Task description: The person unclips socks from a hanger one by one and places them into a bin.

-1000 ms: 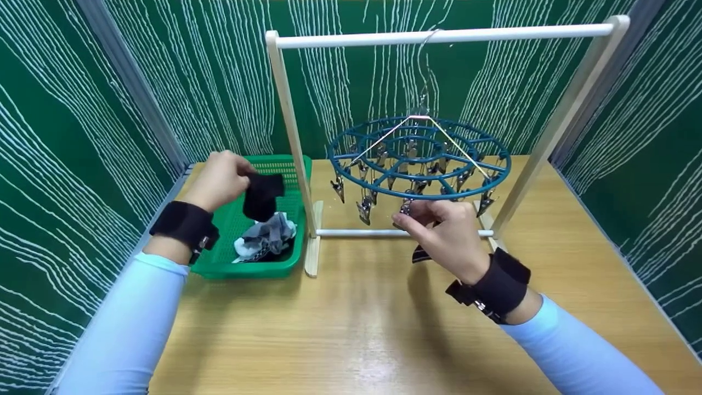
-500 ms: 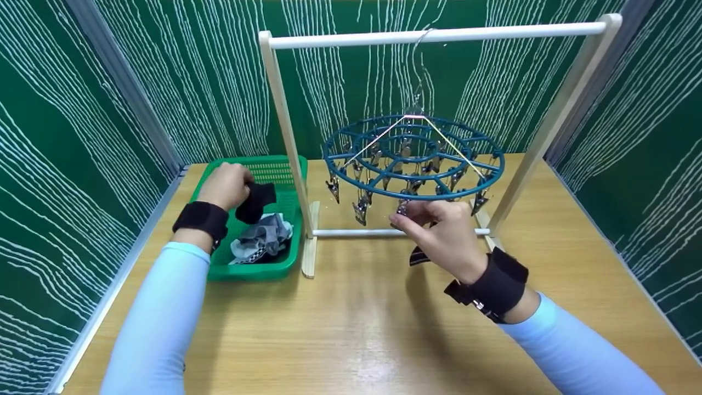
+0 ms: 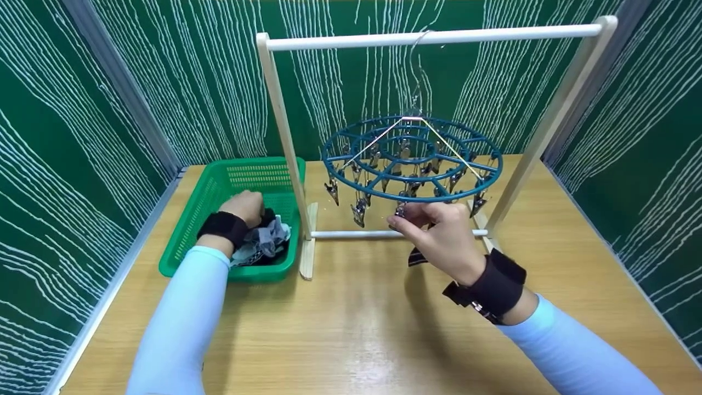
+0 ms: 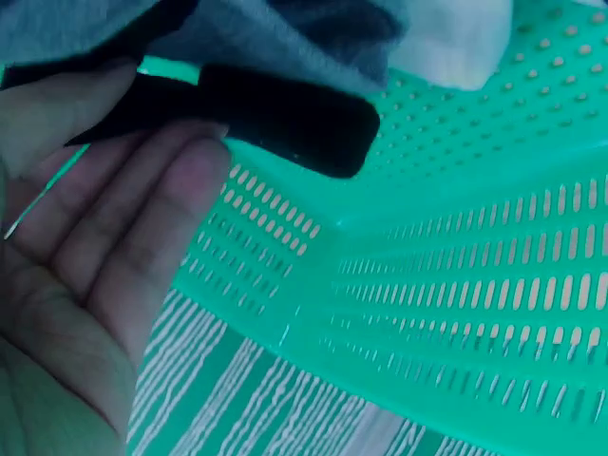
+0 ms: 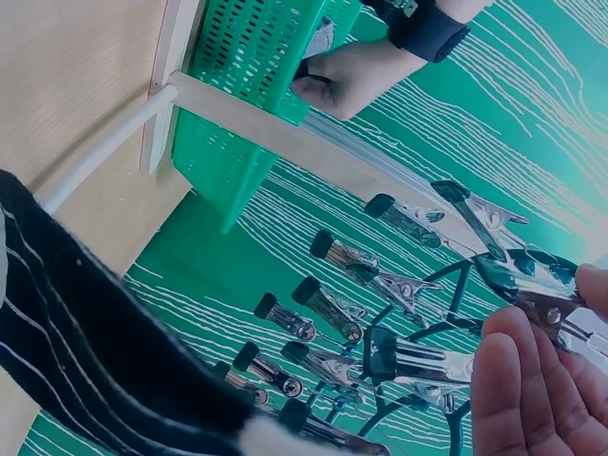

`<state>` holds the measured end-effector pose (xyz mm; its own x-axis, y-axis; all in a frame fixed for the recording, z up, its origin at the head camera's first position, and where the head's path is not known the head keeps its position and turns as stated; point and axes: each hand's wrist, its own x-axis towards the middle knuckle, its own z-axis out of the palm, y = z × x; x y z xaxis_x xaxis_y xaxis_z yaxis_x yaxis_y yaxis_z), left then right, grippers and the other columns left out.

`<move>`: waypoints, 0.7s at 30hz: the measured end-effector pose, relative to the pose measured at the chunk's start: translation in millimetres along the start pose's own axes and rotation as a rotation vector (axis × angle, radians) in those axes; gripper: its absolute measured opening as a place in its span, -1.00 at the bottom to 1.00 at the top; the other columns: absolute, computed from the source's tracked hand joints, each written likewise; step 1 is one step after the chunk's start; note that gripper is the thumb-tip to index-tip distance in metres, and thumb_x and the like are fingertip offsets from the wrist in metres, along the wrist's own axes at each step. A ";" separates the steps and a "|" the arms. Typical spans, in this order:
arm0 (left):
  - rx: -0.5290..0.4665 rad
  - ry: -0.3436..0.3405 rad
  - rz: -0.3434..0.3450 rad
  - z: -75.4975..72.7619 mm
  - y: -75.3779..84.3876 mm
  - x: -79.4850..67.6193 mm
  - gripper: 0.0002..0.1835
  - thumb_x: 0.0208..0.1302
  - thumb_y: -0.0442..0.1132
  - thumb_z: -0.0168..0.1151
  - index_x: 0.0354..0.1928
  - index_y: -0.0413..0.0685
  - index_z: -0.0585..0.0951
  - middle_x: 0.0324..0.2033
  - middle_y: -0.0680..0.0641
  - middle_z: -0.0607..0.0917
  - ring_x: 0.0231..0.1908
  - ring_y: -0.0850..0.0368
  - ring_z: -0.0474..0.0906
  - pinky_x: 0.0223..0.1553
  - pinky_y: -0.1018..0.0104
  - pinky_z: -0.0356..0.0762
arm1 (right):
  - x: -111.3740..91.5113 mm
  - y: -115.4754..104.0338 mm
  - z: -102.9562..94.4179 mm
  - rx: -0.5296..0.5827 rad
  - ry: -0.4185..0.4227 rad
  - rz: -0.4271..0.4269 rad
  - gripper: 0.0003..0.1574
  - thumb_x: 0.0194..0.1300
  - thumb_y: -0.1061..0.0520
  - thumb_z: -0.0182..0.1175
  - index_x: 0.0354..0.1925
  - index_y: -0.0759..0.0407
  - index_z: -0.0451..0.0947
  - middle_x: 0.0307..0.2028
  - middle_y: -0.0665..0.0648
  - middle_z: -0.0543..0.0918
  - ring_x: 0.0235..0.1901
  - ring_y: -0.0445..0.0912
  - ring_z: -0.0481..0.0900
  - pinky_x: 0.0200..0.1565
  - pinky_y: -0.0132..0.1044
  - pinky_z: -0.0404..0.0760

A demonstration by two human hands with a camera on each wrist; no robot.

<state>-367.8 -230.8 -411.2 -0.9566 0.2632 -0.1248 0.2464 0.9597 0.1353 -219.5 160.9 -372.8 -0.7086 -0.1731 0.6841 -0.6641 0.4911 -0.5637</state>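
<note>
In the green basket (image 3: 189, 225), my left hand (image 3: 244, 208) pinches a black sock (image 4: 294, 123) between thumb and fingers, right beside a heap of grey and white socks (image 3: 266, 241). At the front rim of a round blue-green clip hanger (image 3: 378, 192), my right hand (image 3: 444, 233) pinches a metal clip (image 5: 527, 285) between thumb and fingers. A black sock with white stripes (image 5: 85, 332) shows below and behind the right hand; its upper part is hidden in the head view, and I cannot tell whether the hand holds it.
The hanger hooks over the white bar (image 3: 351, 41) of a wooden stand (image 3: 281, 120). Several other metal clips (image 3: 359, 213) dangle from its rings. The stand's left post rises close beside the basket on the wooden table (image 3: 329, 329). Green walls with white lines (image 3: 208, 82) enclose the table.
My left hand has moved down and right into the basket with the black sock, to the grey and white heap. The right hand keeps its pinch on the clip.
</note>
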 end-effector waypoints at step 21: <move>-0.157 0.281 0.096 -47.1 23.2 -20.1 -0.63 0.48 -0.29 0.11 -0.59 -0.06 0.49 -0.66 0.03 0.33 -0.58 0.09 0.20 -0.48 0.23 0.16 | 2.0 -1.3 -4.3 -0.013 -0.002 0.017 -0.90 0.30 0.27 0.55 -0.27 0.33 0.84 -0.40 0.19 0.87 -0.50 -0.04 0.75 -0.34 -0.67 0.58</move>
<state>-350.2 -218.5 -359.2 -0.9410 0.2935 0.1686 0.3317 0.8991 0.2856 -219.0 163.6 -368.6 -0.7198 -0.1662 0.6740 -0.6493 0.5047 -0.5690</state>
